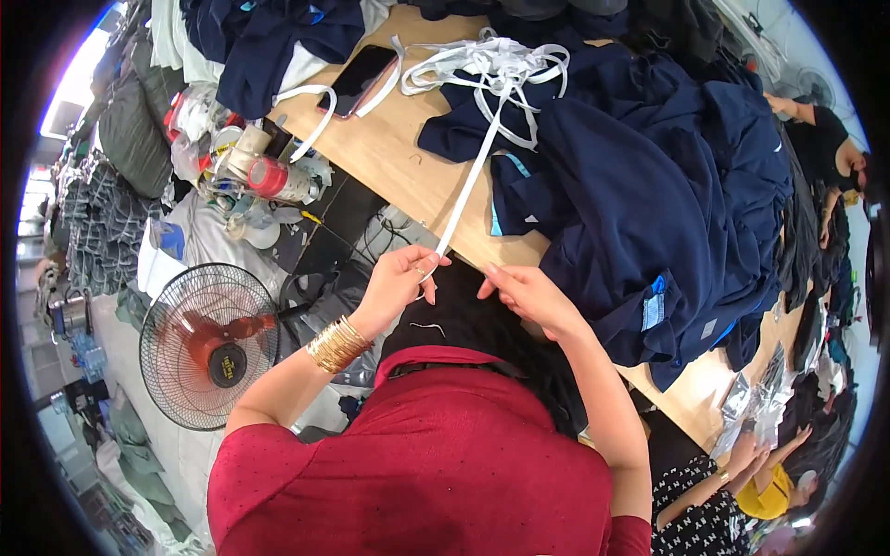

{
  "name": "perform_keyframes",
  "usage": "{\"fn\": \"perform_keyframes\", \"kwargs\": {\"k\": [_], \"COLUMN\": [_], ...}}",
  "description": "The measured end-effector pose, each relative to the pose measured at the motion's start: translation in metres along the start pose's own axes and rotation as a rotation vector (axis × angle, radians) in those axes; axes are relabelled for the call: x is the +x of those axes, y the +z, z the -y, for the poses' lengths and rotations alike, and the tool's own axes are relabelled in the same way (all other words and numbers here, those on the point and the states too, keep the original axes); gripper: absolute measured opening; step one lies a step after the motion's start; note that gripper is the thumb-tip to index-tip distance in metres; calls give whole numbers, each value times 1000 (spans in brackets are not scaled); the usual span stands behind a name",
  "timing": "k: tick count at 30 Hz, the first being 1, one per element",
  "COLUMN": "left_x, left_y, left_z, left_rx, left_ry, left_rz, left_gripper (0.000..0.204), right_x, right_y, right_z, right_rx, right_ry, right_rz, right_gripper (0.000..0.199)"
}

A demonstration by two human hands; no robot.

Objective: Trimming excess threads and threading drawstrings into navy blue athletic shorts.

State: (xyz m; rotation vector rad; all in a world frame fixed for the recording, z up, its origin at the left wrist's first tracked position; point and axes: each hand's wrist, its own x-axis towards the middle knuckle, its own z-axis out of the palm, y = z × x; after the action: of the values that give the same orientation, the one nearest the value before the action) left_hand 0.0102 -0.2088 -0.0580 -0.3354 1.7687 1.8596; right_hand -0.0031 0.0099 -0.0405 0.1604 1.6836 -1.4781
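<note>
A long white elastic strip (pixel 471 181) runs from a tangled white pile (pixel 487 63) on the wooden table (pixel 399 157) down to my left hand (pixel 399 278), which pinches its lower end. My right hand (pixel 524 292) is close beside it, fingers curled near the strip's end; whether it touches the strip I cannot tell. Several gold bangles (pixel 338 345) ring my left wrist. A heap of dark navy garments (pixel 649 185) lies on the table just right of the strip.
A dark phone (pixel 357 79) lies on the table at the back. Thread cones and clutter (pixel 250 162) sit at the left edge. An orange floor fan (pixel 211 343) stands lower left. Other people work at the right (pixel 825 139) and lower right (pixel 742 482).
</note>
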Motion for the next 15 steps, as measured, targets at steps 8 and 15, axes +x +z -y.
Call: {"fn": "perform_keyframes", "kwargs": {"k": [8,15], "left_x": [0,0], "left_y": [-10,-12], "left_z": [9,11], "left_rx": [33,40], "left_ry": [30,56], "left_rz": [-8,-13], "left_gripper": [24,23], "right_x": [43,63], "right_y": [-3,8], "right_z": [7,20], "right_rx": [94,34], "right_ry": [183,151], "right_rz": [97,90], "right_gripper": [54,48]}}
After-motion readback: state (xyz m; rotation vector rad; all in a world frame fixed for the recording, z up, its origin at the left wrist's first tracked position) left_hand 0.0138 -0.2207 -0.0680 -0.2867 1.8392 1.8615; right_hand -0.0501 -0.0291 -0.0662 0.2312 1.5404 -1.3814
